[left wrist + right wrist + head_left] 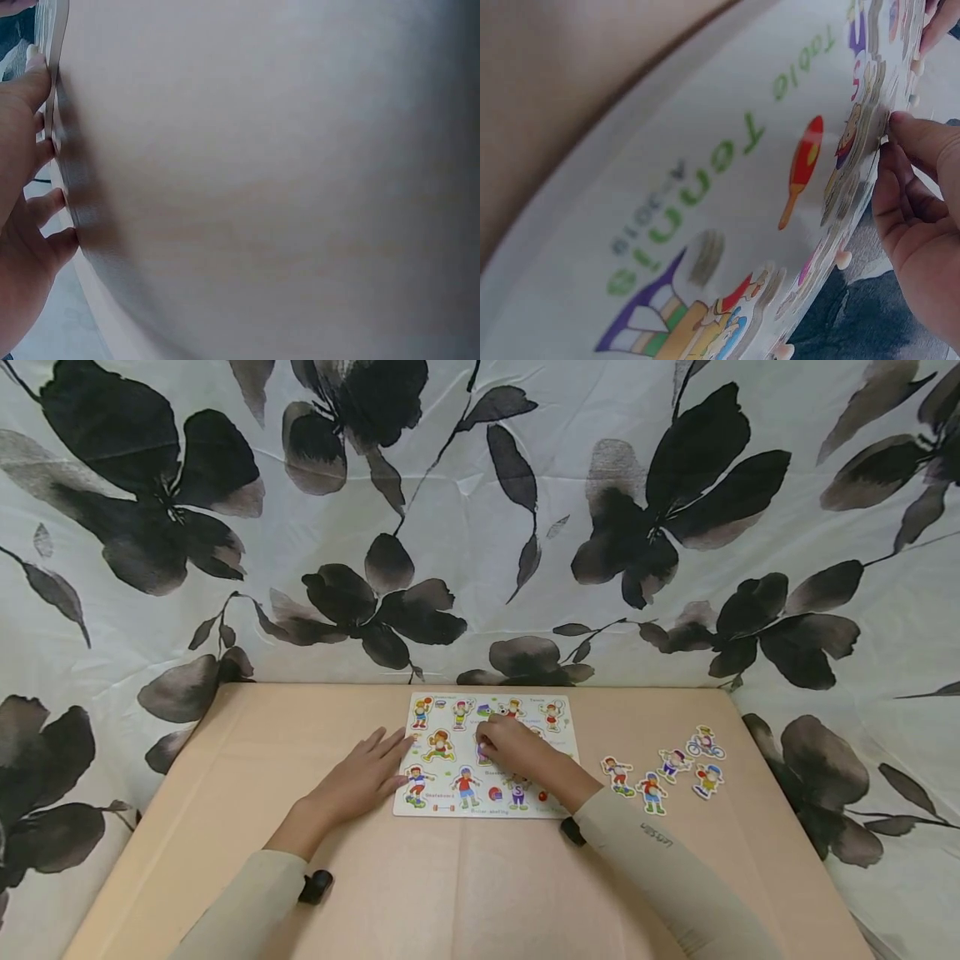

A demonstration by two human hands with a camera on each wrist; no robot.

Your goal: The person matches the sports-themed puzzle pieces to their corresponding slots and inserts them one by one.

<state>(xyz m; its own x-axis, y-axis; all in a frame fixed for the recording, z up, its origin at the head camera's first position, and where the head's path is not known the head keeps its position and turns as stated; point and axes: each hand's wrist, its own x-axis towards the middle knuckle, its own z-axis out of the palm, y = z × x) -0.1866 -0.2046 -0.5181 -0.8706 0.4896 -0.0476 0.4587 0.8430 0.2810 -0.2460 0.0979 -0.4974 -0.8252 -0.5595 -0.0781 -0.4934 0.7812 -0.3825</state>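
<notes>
- A white puzzle board [487,756] printed with cartoon sports figures lies flat at the far middle of a tan table [225,793]; most of its cut-outs hold their figure pieces, several topped with small pegs.
- Five loose figure pieces [663,768] lie in a cluster on the bare table to the right of the board, well apart from both hands.
- A cloth with large dark flowers [480,510] hangs behind and round the table.
- The left hand [360,781] lies flat, fingers straight, its tips against the board's left edge, holding nothing.
- The right hand [513,747] rests over the board's middle, fingers curled, pinching a piece [855,139] at its edge; the wrist view shows fingertips [911,131] touching it.
</notes>
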